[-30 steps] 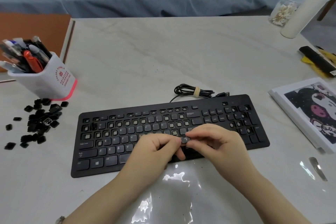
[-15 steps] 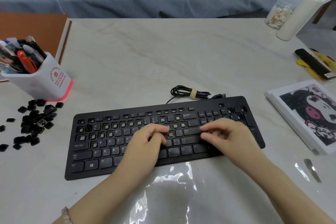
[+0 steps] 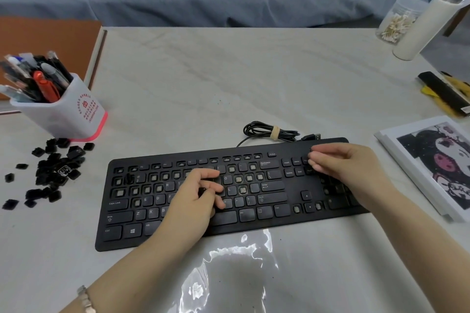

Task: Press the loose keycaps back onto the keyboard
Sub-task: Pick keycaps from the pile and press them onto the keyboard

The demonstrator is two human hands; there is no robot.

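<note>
- Moved since half a second ago: the right hand point(image 3: 348, 168) has gone from the middle-right keys to the 2 o'clock corner of the keyboard point(image 3: 297, 187), over the navigation block. The left hand point(image 3: 201, 198) has stayed on the centre rows.
- Right grip: fingers bunched close together, tips blurred at the keys beside Home. Whether they pinch a cap I cannot tell.
- Left grip: fingers bent, tips on the keys just left of O. A dark patch between thumb and fingers may be a cap or the board seen through the gap; I cannot tell which.
- Keyboard: black and flat, lying on the bench point(image 3: 229, 84) towards its 6 o'clock edge. Its cable point(image 3: 269, 132) is coiled and tied at the 12 o'clock side.
- Done, as I read it: the bottom rows, Enter, Backspace, Shift and many of the letters carry caps.
- Left to do: bare sockets with pale centres show along the number row, at the 9 o'clock end of the letter rows, around P, beside the arrows and in the function row. The number pad is mostly hidden under my right hand.
- Loose keycaps point(image 3: 53, 170): small black squares in a scattered heap at 9 o'clock of the keyboard, well apart from it, just below the pen holder point(image 3: 68, 112).
- Progress, my judgement: the heap is large, so well under half is done.
</note>
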